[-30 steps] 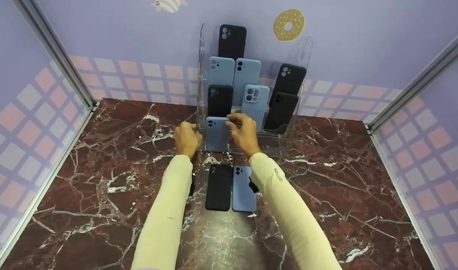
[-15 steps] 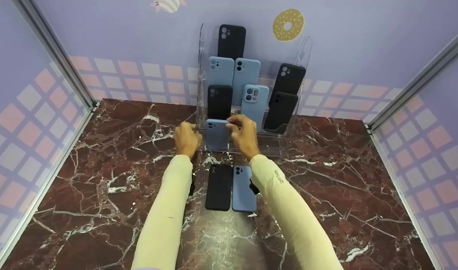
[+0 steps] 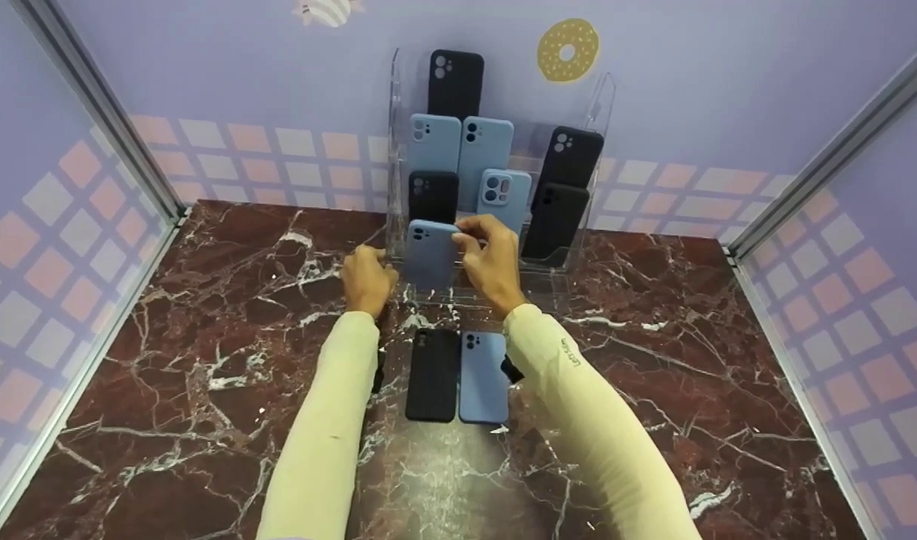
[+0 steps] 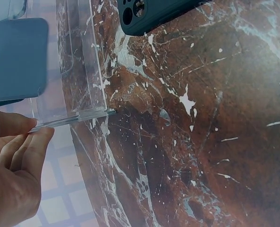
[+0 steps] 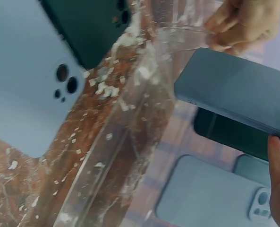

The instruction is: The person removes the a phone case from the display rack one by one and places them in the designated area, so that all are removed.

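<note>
My right hand (image 3: 494, 259) pinches the upper right edge of a blue phone case (image 3: 432, 259), camera cutouts toward the top, at the left front of a clear acrylic display stand (image 3: 559, 283). The case's lower part looks blurred behind clear plastic. My left hand (image 3: 368, 277) is at the stand's left side; in the left wrist view its thumb and fingers pinch the clear side panel (image 4: 78, 117). Behind the held case, a black phone case (image 3: 433, 193) leans in the stand, partly covered. A light blue phone case (image 3: 512, 214) stands beside the right hand, partly behind it.
On the marble-patterned table (image 3: 203, 322) a black phone case (image 3: 432, 375) and a blue phone case (image 3: 483, 382) lie side by side before the stand. Higher tiers hold several black and light blue cases. Lilac panels (image 3: 278, 67) close off the back and sides.
The blue phone case in my right hand sinks slightly, then rises with the hand to a higher spot now. My left hand stays at the stand's side. The head view shifts a little.
</note>
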Motion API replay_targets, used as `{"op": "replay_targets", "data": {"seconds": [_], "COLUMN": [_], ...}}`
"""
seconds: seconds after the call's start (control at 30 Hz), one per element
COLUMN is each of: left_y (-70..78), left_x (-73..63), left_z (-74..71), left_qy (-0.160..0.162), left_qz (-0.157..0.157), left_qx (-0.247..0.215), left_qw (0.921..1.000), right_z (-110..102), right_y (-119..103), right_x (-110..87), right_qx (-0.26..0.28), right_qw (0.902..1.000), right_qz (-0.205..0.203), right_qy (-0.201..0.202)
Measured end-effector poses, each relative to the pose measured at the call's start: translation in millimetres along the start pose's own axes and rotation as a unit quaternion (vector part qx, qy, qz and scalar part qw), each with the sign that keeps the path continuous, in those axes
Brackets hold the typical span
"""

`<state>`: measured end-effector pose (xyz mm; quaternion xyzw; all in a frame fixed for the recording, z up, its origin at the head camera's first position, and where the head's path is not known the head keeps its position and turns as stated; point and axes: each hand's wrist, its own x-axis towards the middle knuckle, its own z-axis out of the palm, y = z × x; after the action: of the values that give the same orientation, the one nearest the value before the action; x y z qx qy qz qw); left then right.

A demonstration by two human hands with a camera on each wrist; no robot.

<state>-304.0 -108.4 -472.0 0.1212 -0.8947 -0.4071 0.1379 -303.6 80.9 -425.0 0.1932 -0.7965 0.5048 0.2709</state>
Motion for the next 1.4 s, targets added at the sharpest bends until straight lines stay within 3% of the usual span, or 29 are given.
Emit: {"op": "replay_targets", "data": {"seconds": [0.33,0.63,1.07,1.4], "left_y": [-1.2,-1.0,-0.3,-0.1], "left_x": [-0.9,-2.6,-1.8,-1.5], "left_z": [0.6,0.7,0.1,0.5], "left_qy": [0.006,0.007,0.010,0.010], "left_qz": [0.010,0.004,0.002,-0.008], "left_qx": [-0.004,-0.012,-0.010,-0.010], "left_qw": [0.9999,0.9999,0.9999,0.9999], "right_z": [-27.4,-65.4,-131.5,-151.1], "right_y": [-15.1,-9.9,26.6,54.3], "right_x": [5.5,-4.3,-39.2,-63.2], "right_qx": [0.030,0.046,-0.010,-0.052], "right_qw": [0.9995,0.9984,0.9944,0.9801], "right_qz": [0.002,0.031,0.105,0.178], "right_qy": [0.008,0.012,0.002,-0.071]}}
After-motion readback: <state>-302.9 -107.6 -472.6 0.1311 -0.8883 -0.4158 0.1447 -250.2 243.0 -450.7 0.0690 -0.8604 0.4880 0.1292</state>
